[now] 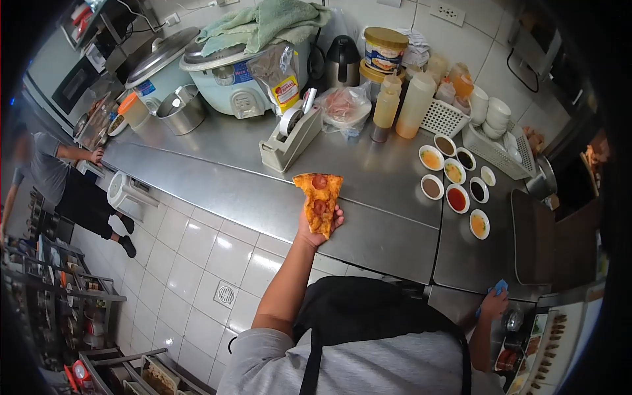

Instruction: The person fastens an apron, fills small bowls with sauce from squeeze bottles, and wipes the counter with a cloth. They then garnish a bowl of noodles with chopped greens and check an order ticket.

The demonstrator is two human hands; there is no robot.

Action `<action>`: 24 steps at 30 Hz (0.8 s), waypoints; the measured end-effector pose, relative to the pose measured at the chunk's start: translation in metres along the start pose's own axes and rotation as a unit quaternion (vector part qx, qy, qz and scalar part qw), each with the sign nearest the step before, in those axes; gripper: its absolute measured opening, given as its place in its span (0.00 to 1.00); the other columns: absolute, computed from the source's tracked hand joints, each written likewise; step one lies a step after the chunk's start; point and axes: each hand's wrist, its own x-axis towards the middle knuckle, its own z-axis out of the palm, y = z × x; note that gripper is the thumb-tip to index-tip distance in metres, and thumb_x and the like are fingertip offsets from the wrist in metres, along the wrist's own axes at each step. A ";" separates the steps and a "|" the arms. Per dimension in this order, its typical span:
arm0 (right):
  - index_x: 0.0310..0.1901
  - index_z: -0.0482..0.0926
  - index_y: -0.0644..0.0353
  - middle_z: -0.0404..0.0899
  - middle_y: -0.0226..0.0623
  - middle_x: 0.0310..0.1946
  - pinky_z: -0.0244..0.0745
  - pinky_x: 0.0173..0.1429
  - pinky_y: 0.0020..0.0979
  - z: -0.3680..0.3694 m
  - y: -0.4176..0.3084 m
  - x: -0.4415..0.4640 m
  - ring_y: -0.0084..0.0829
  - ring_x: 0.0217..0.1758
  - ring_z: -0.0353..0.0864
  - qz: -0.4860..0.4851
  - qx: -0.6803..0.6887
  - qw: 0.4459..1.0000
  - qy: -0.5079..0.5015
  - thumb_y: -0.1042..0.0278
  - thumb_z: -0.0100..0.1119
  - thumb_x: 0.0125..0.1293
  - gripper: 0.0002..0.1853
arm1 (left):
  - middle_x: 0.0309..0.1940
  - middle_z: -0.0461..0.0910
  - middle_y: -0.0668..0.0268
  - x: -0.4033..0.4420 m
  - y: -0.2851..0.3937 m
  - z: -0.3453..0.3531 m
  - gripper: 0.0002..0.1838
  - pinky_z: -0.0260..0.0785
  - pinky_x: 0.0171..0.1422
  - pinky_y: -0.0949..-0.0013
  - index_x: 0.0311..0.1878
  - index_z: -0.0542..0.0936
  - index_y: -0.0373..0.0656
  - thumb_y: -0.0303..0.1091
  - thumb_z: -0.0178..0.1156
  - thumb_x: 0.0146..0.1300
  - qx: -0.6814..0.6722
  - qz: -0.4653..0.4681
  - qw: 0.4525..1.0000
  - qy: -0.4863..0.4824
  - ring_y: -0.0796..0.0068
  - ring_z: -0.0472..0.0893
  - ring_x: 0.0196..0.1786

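Left of centre, tape dispenser (289, 143) on the steel counter (388, 220). Centre: left hand (308, 230) grasping a pepperoni pizza slice (319, 197) (wide end to the far side), held over the counter's near part. Right: white sauce cups (457, 198) in a cluster; near right, right hand (494, 305) clenched around a blue cloth (501, 286).

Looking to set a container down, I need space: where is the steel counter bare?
The steel counter is bare between the steel pot and the tape dispenser, and between the pizza slice in the left hand and the sauce cups. Crowded: along the wall, with rice cookers and squeeze bottles, and around those cups, beside the basket of bowls.
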 end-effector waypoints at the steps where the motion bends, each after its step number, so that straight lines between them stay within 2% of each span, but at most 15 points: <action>1: 0.50 0.68 0.46 0.69 0.40 0.45 0.66 0.48 0.42 0.000 -0.001 0.000 0.41 0.48 0.69 0.004 0.004 1.000 -0.003 0.57 0.47 0.54 0.20 | 0.31 0.73 0.59 0.000 0.000 -0.001 0.30 0.69 0.40 0.62 0.44 0.69 0.41 0.59 0.36 0.58 0.004 -0.003 1.000 -0.001 0.63 0.74 0.35; 6: 0.50 0.68 0.46 0.69 0.40 0.45 0.66 0.48 0.42 -0.003 -0.001 0.001 0.41 0.48 0.69 0.012 0.004 1.000 -0.022 0.56 0.47 0.54 0.20 | 0.35 0.72 0.58 -0.001 -0.001 0.002 0.29 0.68 0.41 0.62 0.48 0.67 0.40 0.57 0.36 0.59 0.005 -0.008 1.000 -0.029 0.63 0.73 0.37; 8: 0.53 0.65 0.40 0.65 0.40 0.51 0.61 0.50 0.48 0.013 0.010 0.008 0.43 0.51 0.67 0.004 0.019 0.999 -0.050 0.51 0.42 0.57 0.21 | 0.36 0.72 0.58 0.000 0.000 0.001 0.29 0.67 0.42 0.62 0.49 0.66 0.40 0.57 0.35 0.59 0.004 0.006 1.000 -0.025 0.64 0.73 0.38; 11: 0.50 0.68 0.44 0.69 0.41 0.46 0.64 0.49 0.43 -0.008 -0.005 0.000 0.41 0.48 0.69 0.013 0.015 1.000 -0.024 0.55 0.46 0.54 0.20 | 0.34 0.73 0.58 -0.001 0.000 0.010 0.26 0.67 0.40 0.62 0.46 0.68 0.40 0.52 0.34 0.59 0.008 0.014 1.000 -0.008 0.63 0.73 0.36; 24: 0.52 0.67 0.44 0.67 0.41 0.48 0.63 0.51 0.44 -0.009 -0.005 0.001 0.41 0.52 0.67 0.025 0.012 0.998 -0.050 0.54 0.46 0.55 0.21 | 0.35 0.73 0.59 -0.003 -0.002 0.014 0.25 0.67 0.40 0.63 0.46 0.69 0.40 0.51 0.34 0.60 0.015 0.022 1.000 -0.002 0.65 0.73 0.36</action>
